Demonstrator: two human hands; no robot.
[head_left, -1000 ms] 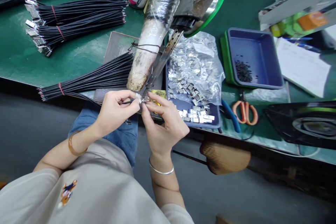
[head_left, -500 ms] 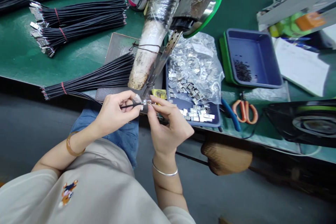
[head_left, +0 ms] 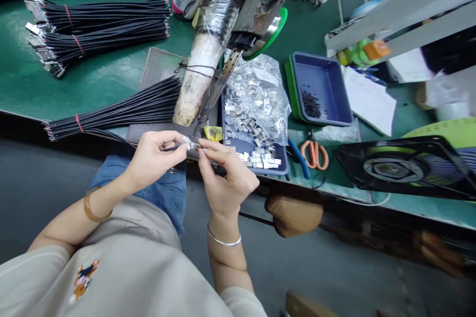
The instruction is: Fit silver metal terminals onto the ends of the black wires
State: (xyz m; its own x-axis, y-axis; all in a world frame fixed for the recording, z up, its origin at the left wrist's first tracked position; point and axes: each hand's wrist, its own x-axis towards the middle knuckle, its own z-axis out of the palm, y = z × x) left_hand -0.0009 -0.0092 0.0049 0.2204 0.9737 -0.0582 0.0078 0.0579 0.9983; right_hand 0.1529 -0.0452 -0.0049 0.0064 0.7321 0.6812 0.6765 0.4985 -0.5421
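My left hand (head_left: 158,156) is closed in a pinch around a black cable (head_left: 170,148), close to its end, with something white at the fingertips. At that end sits a small silver metal connector (head_left: 194,146), partly covered by fingers. My right hand (head_left: 228,171) pinches the connector's other side between thumb and fingers. Just beyond my hands, a bundle of black cables (head_left: 141,104) tied with a red band lies on a grey board (head_left: 153,67). Right of my right hand, loose metal connector shells (head_left: 262,158) and a clear bag (head_left: 256,89) of them fill a blue tray (head_left: 280,169).
A foil-wrapped duct (head_left: 193,77) and a metal arm (head_left: 225,74) hang low over the board. To the right are a blue bin (head_left: 332,84) with small black pieces, orange-handled pliers (head_left: 314,154) and a black fan (head_left: 397,168). Tied cable bundles (head_left: 107,17) lie at the back left.
The view has swung to the right, so everything sits further left. Both hands stay together at the cable end; the connector now appears slightly tilted.
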